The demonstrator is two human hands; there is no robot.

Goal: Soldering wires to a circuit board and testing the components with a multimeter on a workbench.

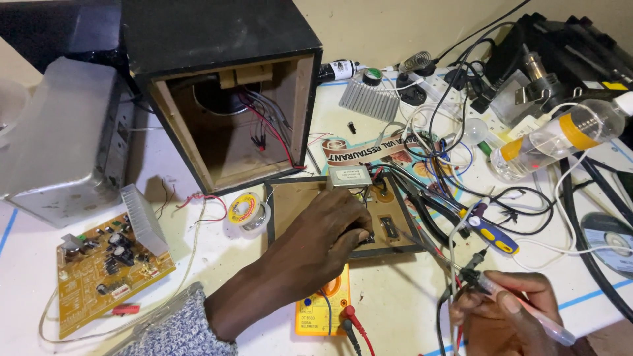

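My left hand rests on a brown panel with a black frame, its fingers pressed near a small black part beside a silvery transformer. My right hand holds thin meter probes with red and black leads, low at the right. An orange-yellow digital multimeter lies partly under my left wrist. Whether the left fingers grip anything is hidden.
An open black speaker box with loose wires stands behind the panel. A yellow circuit board with a heatsink lies at left, a solder spool in between. Pliers and a blue-yellow screwdriver, a plastic bottle, tangled cables and a disc crowd the right.
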